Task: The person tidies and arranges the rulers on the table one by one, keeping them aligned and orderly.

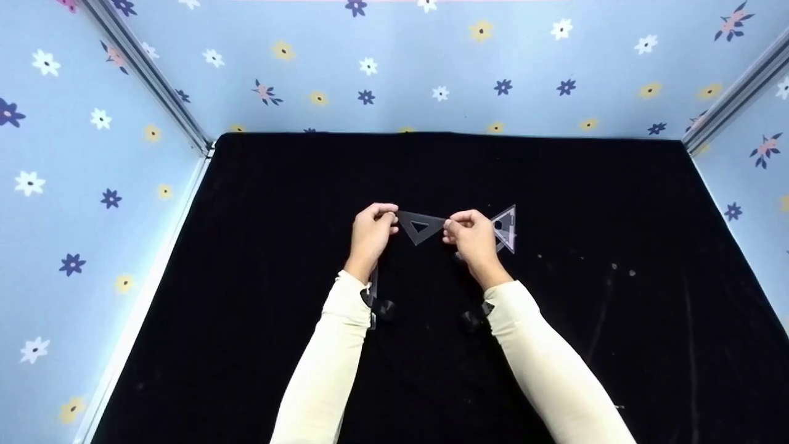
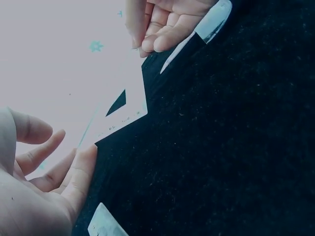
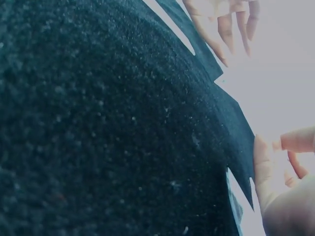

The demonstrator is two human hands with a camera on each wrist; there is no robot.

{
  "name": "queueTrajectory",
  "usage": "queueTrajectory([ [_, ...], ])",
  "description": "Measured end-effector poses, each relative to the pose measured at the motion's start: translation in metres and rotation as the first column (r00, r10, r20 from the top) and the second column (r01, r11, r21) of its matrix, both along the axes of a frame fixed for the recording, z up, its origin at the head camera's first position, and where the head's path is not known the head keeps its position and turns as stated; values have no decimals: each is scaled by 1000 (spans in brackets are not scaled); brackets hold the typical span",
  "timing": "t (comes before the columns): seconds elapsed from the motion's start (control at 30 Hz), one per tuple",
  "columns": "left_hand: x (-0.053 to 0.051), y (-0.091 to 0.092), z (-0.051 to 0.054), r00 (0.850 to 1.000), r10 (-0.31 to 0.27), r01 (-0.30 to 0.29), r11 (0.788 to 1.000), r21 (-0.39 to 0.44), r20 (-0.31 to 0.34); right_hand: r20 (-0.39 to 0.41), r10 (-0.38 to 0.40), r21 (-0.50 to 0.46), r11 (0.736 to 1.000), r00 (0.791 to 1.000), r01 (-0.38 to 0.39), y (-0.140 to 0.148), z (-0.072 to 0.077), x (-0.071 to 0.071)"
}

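A clear triangular set square [image 1: 407, 219] with a triangular cut-out spans the gap between my two hands. At its left corner my left hand [image 1: 371, 231] pinches it with the fingertips. My right hand [image 1: 471, 237] grips the right corner between thumb and fingers. In the left wrist view the set square [image 2: 137, 101] shows small markings along one edge. Glare washes out much of it in the right wrist view. Beside my right hand lies another clear triangular piece [image 1: 510, 229], partly covered by that hand. A narrow straight strip, seemingly a ruler [image 1: 373, 285], lies partly under my left wrist.
A black cloth [image 1: 296, 185] covers the table. Blue flowered panels [image 1: 419, 68] stand behind and at both sides, with metal posts [image 1: 148, 74] at the corners. Small pale specks [image 1: 632, 272] dot the cloth at right.
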State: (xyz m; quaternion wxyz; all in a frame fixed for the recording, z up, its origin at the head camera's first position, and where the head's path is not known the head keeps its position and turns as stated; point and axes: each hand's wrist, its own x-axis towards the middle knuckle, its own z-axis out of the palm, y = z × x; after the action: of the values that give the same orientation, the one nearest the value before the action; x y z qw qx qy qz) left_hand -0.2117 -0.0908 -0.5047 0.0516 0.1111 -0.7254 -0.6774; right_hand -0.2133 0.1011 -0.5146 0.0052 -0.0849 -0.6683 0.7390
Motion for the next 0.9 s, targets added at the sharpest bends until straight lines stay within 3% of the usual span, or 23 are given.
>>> queueTrajectory([
  [0.3, 11, -4, 4, 999, -27, 26, 999, -30, -26, -20, 19, -37, 999, 1000, -20, 3, 4, 11],
  [0.53, 21, -4, 1, 999, -25, 24, 999, -27, -48, -1, 18, -59, 998, 1000, -18, 5, 2, 24],
  [0.9, 29, -3, -2, 997, -26, 29, 999, 32, -79, -18, 7, -81, 997, 1000, -8, 6, 4, 37],
])
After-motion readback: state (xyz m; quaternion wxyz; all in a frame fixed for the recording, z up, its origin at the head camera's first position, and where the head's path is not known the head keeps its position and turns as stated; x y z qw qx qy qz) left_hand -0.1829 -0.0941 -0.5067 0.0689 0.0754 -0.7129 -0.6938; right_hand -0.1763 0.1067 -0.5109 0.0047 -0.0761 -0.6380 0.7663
